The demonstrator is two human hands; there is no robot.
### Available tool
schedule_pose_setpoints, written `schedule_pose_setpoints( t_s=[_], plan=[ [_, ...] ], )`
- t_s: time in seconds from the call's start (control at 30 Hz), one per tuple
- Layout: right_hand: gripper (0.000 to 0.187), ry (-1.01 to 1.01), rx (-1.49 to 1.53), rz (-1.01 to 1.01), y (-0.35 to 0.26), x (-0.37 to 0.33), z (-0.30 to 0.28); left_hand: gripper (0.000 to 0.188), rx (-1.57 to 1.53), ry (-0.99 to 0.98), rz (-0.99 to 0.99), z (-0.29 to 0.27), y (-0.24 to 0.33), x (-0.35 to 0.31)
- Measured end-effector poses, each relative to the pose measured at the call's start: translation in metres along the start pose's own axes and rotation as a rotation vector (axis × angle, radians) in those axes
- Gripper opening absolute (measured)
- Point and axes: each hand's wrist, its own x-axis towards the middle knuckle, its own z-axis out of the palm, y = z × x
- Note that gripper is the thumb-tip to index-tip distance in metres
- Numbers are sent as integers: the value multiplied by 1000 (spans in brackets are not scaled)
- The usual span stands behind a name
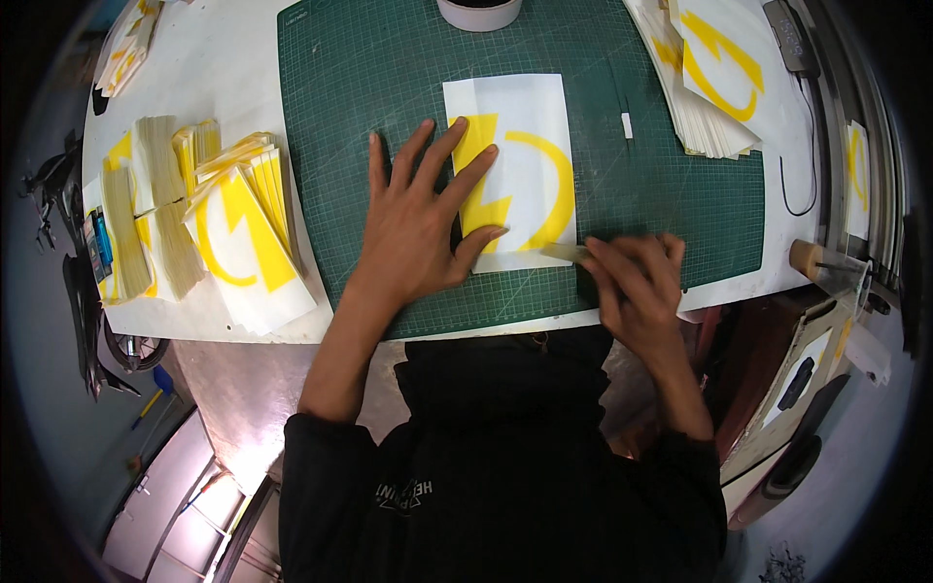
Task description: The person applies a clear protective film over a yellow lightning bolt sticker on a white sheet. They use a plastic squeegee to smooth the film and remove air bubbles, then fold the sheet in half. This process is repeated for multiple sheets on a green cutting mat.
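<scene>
A white sheet with a yellow lightning-bolt and curved shape [554,185] lies on the green cutting mat [389,87]. My left hand [418,219] is spread flat, its fingers over the sheet's left side and the mat beside it. At the sheet's lower right corner, my right hand [637,277] pinches the end of a thin translucent strip [562,252]. The strip reaches onto the sheet's lower edge; its exact kind is unclear. A small white piece [627,125] lies on the mat to the right of the sheet.
Bundled stacks of yellow-and-white sheets [170,233] fill the table's left side. Another stack [714,117] overlaps the mat's far right. A round pale container [479,14] stands at the mat's far edge. A dark device with a cable [792,39] sits at the far right.
</scene>
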Motion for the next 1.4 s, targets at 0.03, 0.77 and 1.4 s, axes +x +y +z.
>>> schedule_pose_setpoints(
  t_s=[0.03, 0.77, 1.4],
  plan=[
    [31, -22, -19, -15, 0, 7, 5, 75, -10, -9, 3, -1, 0, 0],
    [36, -95, -52, -220, -11, -7, 12, 89, -113, -145, 60, -8, -26, -7],
    [60, -151, -6, -112, -15, 17, 54, 112, -103, -93, 58, 1, -26, -6]
  ],
)
